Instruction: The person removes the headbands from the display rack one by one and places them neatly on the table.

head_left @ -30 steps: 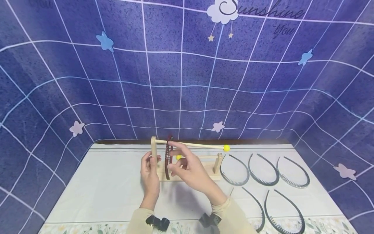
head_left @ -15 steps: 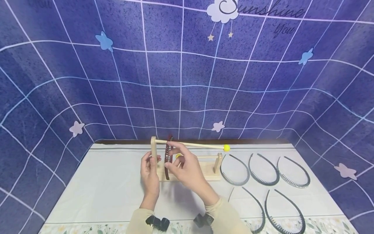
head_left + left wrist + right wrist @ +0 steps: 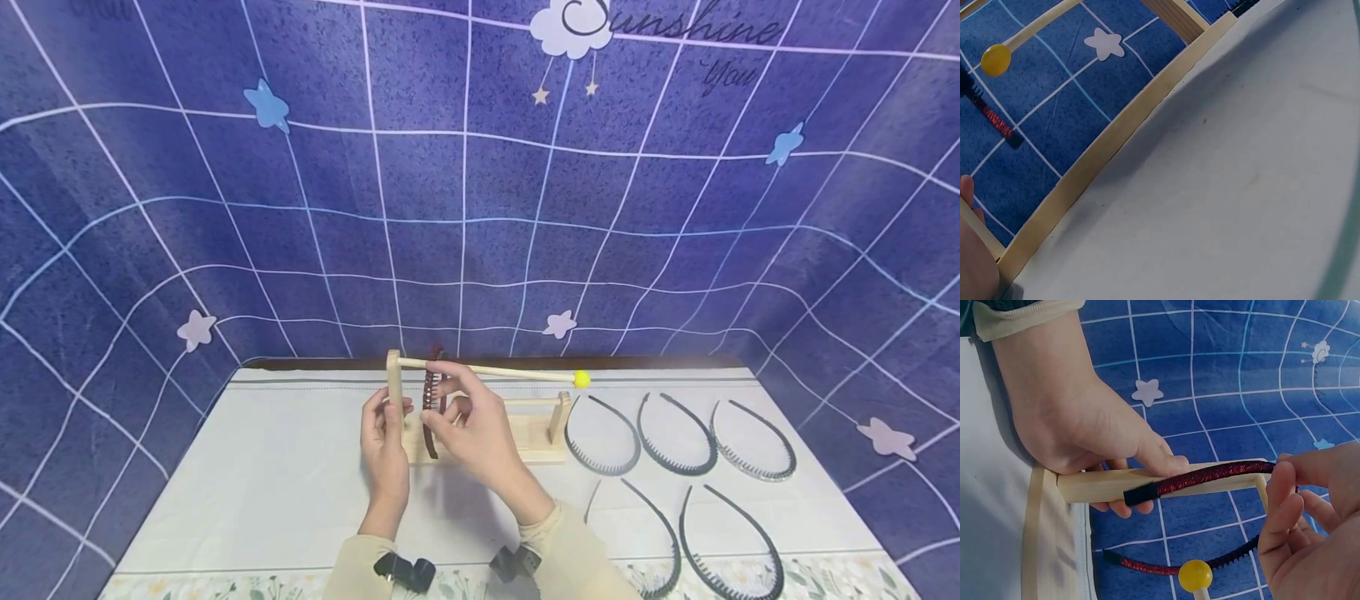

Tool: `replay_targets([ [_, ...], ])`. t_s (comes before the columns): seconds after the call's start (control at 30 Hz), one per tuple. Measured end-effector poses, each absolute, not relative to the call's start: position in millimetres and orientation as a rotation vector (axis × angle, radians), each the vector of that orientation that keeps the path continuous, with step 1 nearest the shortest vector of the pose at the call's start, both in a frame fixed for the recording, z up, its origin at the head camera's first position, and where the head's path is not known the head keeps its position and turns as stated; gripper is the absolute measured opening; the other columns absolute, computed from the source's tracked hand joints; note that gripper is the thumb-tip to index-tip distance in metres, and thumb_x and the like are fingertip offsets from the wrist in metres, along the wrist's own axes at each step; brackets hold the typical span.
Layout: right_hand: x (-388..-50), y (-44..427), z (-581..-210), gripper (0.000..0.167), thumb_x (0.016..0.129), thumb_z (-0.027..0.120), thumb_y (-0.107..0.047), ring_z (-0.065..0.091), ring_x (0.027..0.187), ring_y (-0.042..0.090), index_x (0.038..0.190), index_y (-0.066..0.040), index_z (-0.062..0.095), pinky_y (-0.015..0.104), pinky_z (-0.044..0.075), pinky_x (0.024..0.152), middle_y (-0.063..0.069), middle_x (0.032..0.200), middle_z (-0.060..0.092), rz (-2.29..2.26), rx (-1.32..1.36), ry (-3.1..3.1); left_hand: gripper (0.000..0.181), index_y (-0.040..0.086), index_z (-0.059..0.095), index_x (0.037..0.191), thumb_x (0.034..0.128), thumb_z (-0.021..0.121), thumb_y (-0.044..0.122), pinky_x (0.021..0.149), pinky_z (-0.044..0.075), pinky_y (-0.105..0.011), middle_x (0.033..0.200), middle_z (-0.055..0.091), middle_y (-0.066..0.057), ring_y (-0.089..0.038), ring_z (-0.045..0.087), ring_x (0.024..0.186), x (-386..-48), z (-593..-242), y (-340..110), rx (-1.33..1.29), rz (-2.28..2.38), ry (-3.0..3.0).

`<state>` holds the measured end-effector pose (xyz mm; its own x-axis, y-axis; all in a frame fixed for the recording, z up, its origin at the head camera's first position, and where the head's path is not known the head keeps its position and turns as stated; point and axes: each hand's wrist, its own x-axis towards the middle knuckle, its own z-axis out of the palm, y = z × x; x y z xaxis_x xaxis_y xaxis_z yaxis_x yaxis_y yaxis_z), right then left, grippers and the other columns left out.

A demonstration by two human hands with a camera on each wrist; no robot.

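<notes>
A pale wooden headband stand (image 3: 393,385) has a tall left post with an upper rod (image 3: 525,374) ending in a yellow ball (image 3: 581,379). My left hand (image 3: 386,458) grips this post low down, thumb on one side and fingers on the other in the right wrist view. A dark red, glittery headband (image 3: 430,392) with black ends hangs around the upper rod near the post. With thumb and fingertips, my right hand (image 3: 483,429) pinches the headband's side (image 3: 1210,477). The left wrist view shows a lower rod's yellow ball (image 3: 995,60) and one headband end.
Several dark toothed headbands lie on the white table to the right, including a grey one (image 3: 603,467) beside the stand's short right post (image 3: 560,418). A blue grid-patterned curtain (image 3: 480,250) rises behind the table.
My right hand has shifted slightly left, its thumb coming onto the red headband. The headband's lower end has swung a little. The left hand and stand stay still.
</notes>
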<state>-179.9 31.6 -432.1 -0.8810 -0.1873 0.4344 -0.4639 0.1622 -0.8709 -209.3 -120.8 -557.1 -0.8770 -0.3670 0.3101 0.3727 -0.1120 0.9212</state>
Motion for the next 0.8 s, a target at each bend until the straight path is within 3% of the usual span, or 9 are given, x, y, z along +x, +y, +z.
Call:
replay_targets([
  [0.2, -179, 35, -430, 0.065, 0.092, 0.082, 0.01, 0.059, 0.062, 0.002, 0.15, -0.011, 0.064, 0.017, 0.046, 0.054, 0.013, 0.107, 0.073, 1.775, 0.656, -2.21, 0.035, 0.012, 0.053, 0.154, 0.1221, 0.042, 0.023, 0.114, 0.047, -0.023, 0.124, 0.068, -0.003, -0.014, 0.065, 0.121, -210, -558, -121, -0.008, -2.021, -1.685],
  [0.37, -177, 40, -423, 0.066, 0.093, 0.082, 0.008, 0.061, 0.064, 0.003, 0.152, -0.013, 0.063, 0.018, 0.049, 0.057, 0.012, 0.11, 0.073, 1.778, 0.655, -2.19, 0.035, 0.012, 0.054, 0.153, 0.1218, 0.043, 0.021, 0.112, 0.049, -0.03, 0.124, 0.069, -0.006, -0.019, 0.067, 0.122, -211, -558, -121, -0.015, -2.025, -1.669],
  [0.5, -175, 44, -416, 0.064, 0.094, 0.081, 0.008, 0.063, 0.064, 0.004, 0.152, -0.012, 0.063, 0.019, 0.05, 0.055, 0.014, 0.112, 0.071, 1.797, 0.679, -2.15, 0.035, 0.012, 0.055, 0.153, 0.1218, 0.043, 0.022, 0.112, 0.049, -0.028, 0.125, 0.07, -0.006, -0.024, 0.067, 0.124, -211, -558, -121, -0.01, -2.016, -1.675],
  [0.8, -174, 56, -404, 0.065, 0.094, 0.077, 0.012, 0.064, 0.064, 0.006, 0.153, -0.01, 0.061, 0.018, 0.047, 0.054, 0.017, 0.114, 0.069, 1.858, 0.71, -2.049, 0.035, 0.01, 0.055, 0.153, 0.1218, 0.043, 0.022, 0.11, 0.049, -0.027, 0.124, 0.071, -0.008, -0.022, 0.068, 0.123, -210, -556, -120, 0.012, -2.016, -1.682],
])
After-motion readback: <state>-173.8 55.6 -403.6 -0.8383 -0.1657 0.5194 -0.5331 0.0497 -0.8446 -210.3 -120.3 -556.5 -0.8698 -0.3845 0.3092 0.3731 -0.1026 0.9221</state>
